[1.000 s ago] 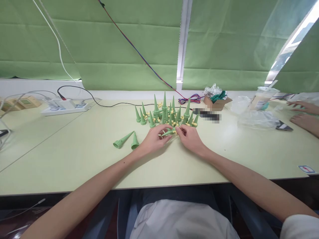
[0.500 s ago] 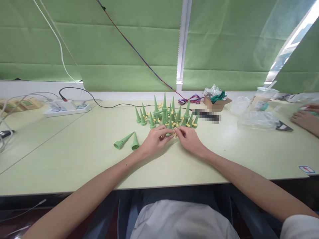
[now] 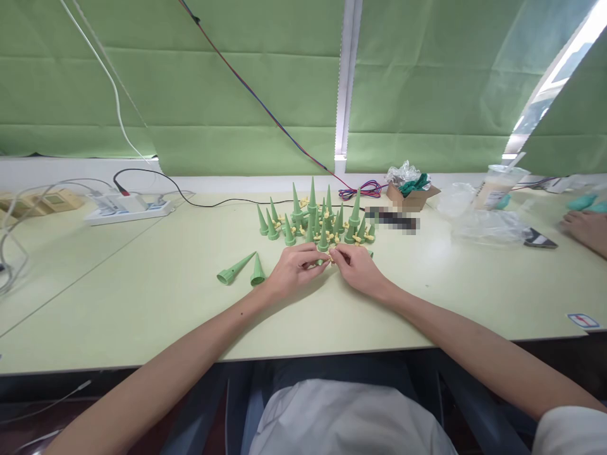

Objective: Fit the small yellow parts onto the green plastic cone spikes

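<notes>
My left hand [image 3: 294, 266] and my right hand [image 3: 356, 267] meet at the table's middle, both pinching one green plastic cone [image 3: 320, 260] that has a small yellow piece at its end. The cone lies mostly hidden between the fingers. Just behind the hands stands a cluster of several upright green cones [image 3: 315, 218] with yellow bits among them. To the left of my left hand, a single cone lies on its side [image 3: 234, 268] and another one stands upright [image 3: 257, 271].
A white power strip [image 3: 127, 208] with cables sits at the back left. A small cardboard box [image 3: 412, 194], clear plastic bags [image 3: 484, 222] and a drink cup [image 3: 497, 186] are at the back right. Another person's hand [image 3: 585, 229] rests at the far right.
My hands have kept working the cone close together, sliding slightly toward the cluster. The other person's hands at the far right have drawn back toward the edge.
</notes>
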`<move>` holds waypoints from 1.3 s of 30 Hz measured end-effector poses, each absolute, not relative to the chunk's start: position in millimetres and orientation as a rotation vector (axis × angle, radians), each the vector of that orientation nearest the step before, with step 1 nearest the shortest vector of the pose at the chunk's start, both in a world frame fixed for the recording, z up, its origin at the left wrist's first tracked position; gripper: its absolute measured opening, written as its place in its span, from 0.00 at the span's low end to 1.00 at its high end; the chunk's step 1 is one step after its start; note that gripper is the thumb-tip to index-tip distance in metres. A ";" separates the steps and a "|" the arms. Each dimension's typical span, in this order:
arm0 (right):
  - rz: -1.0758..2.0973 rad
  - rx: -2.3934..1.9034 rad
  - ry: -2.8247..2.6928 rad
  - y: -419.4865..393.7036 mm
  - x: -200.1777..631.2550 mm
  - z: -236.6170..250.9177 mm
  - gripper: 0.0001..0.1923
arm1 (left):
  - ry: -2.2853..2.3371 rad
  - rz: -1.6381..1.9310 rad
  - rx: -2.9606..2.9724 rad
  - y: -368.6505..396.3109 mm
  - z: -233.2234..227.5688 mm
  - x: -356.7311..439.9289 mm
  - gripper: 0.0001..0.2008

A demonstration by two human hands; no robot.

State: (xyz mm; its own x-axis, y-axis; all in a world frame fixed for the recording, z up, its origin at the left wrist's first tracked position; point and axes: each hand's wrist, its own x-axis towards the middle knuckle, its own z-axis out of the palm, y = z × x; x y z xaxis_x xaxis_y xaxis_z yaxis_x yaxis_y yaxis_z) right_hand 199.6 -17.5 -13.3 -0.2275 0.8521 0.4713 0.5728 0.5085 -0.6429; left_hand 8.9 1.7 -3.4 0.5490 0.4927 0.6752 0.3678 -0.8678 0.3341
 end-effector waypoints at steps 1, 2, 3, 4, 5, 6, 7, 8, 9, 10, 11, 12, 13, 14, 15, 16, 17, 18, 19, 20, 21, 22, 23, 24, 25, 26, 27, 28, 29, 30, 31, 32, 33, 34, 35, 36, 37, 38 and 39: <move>0.426 -1.174 -1.927 -17.5 199.4 -13.5 0.19 | 0.738 1.213 2.628 1.4 -2.9 9.0 0.11; 0.425 -1.176 -1.929 -17.5 199.2 -13.7 0.19 | 0.738 1.206 2.630 1.1 -2.5 9.1 0.11; 0.422 -1.178 -1.933 -17.5 199.2 -13.8 0.19 | 0.734 1.201 2.632 1.0 -2.3 9.1 0.11; 0.418 -1.180 -1.935 -17.6 199.2 -14.0 0.19 | 0.728 1.196 2.634 1.0 -2.1 9.1 0.11; 0.415 -1.182 -1.937 -17.8 199.3 -14.2 0.19 | 0.720 1.194 2.635 1.0 -2.1 9.1 0.11; 0.413 -1.182 -1.940 -18.1 199.5 -14.3 0.19 | 0.714 1.195 2.636 1.0 -2.1 9.1 0.11; 0.413 -1.182 -1.937 -18.4 199.6 -14.5 0.19 | 0.710 1.197 2.635 1.0 -2.1 9.2 0.11; 0.423 -1.179 -1.943 -18.7 199.7 -14.7 0.19 | 0.711 1.198 2.633 0.9 -2.1 9.3 0.11; 0.428 -1.176 -1.938 -18.9 199.7 -14.8 0.19 | 0.720 1.198 2.628 0.7 -2.0 9.3 0.11; 0.434 -1.179 -1.929 -19.0 199.7 -14.9 0.19 | 0.735 1.195 2.624 0.6 -1.8 9.3 0.10; 0.446 -1.183 -1.922 -19.0 199.7 -15.0 0.19 | 0.749 1.191 2.622 0.4 -1.5 9.3 0.11; 0.452 -1.187 -1.912 -18.8 199.6 -15.0 0.20 | 0.762 1.184 2.627 0.3 -0.9 9.3 0.11; 0.457 -1.189 -1.906 -18.5 199.4 -14.9 0.20 | 0.769 1.177 2.638 0.2 -0.1 9.2 0.11; 0.459 -1.189 -1.903 -18.3 199.3 -14.7 0.20 | 0.770 1.168 2.655 0.0 1.0 9.3 0.10; 0.459 -1.188 -1.901 -18.0 199.1 -14.3 0.20 | 0.767 1.157 2.681 -0.4 2.6 9.4 0.10; 0.460 -1.187 -1.900 -18.0 198.9 -13.9 0.20 | 0.763 1.142 2.710 -1.1 4.6 9.6 0.10; 0.466 -1.185 -1.899 -18.1 198.6 -13.4 0.21 | 0.764 1.119 2.738 -2.1 7.2 10.0 0.10; 0.476 -1.182 -1.898 -18.4 198.3 -12.9 0.21 | 0.773 1.094 2.761 -3.4 10.4 10.5 0.10; 0.490 -1.180 -1.894 -19.0 197.9 -12.4 0.22 | 0.791 1.063 2.774 -4.9 14.1 10.8 0.10; 0.508 -1.178 -1.889 -19.6 197.5 -12.0 0.22 | 0.816 1.030 2.774 -6.5 18.4 10.8 0.10; 0.526 -1.179 -1.883 -20.2 197.0 -11.8 0.23 | 0.847 1.009 2.764 -7.7 23.0 10.2 0.10; 0.542 -1.180 -1.877 -20.8 196.6 -11.9 0.24 | 0.873 0.982 2.754 -8.5 27.8 8.8 0.09; 0.555 -1.183 -1.872 -21.2 196.2 -12.1 0.25 | 0.918 0.953 2.739 -8.6 32.7 6.2 0.09; 0.566 -1.187 -1.868 -21.4 195.8 -12.5 0.26 | 0.974 0.916 2.717 -7.7 37.3 2.4 0.09; 0.574 -1.191 -1.868 -21.5 195.6 -13.1 0.27 | 1.047 0.882 2.686 -5.7 41.4 -2.6 0.10; 0.579 -1.195 -1.872 -21.5 195.4 -13.7 0.27 | 1.136 0.850 2.651 -2.5 44.9 -8.6 0.10; 0.583 -1.199 -1.879 -21.5 195.2 -14.2 0.28 | 1.234 0.814 2.611 1.7 47.5 -15.5 0.11; 0.584 -1.204 -1.890 -21.5 195.1 -14.6 0.28 | 1.332 0.779 2.564 6.7 49.1 -22.8 0.12; 0.585 -1.207 -1.904 -21.6 194.9 -14.8 0.27 | 1.430 0.746 2.512 12.4 49.8 -30.0 0.14; 0.585 -1.209 -1.920 -21.8 194.7 -14.8 0.27 | 1.521 0.731 2.466 18.5 49.5 -36.8 0.15; 0.586 -1.209 -1.937 -22.0 194.5 -14.6 0.27 | 1.601 0.712 2.433 24.6 48.3 -42.7 0.17; 0.588 -1.209 -1.954 -22.3 194.3 -14.2 0.26 | 1.664 0.684 2.405 30.4 46.4 -47.6 0.18; 0.589 -1.208 -1.969 -22.7 194.1 -13.7 0.26 | 1.717 0.663 2.370 35.8 44.1 -51.3 0.18; 0.592 -1.207 -1.982 -23.0 193.9 -13.2 0.26 | 1.746 0.648 2.331 40.7 41.4 -53.9 0.18; 0.595 -1.205 -1.992 -23.3 193.8 -12.8 0.25 | 1.751 0.640 2.300 44.9 38.8 -55.5 0.17; 0.598 -1.201 -2.000 -23.6 193.8 -12.3 0.25 | 1.747 0.647 2.280 48.5 36.2 -56.4 0.17; 0.601 -1.198 -2.007 -23.8 193.8 -12.0 0.25 | 1.742 0.655 2.270 51.7 33.9 -56.8 0.17; 0.604 -1.194 -2.013 -24.0 193.9 -11.7 0.25 | 1.741 0.658 2.270 54.5 31.7 -56.8 0.17; 0.606 -1.192 -2.020 -24.2 194.1 -11.3 0.25 | 1.741 0.668 2.283 57.0 29.8 -56.7 0.17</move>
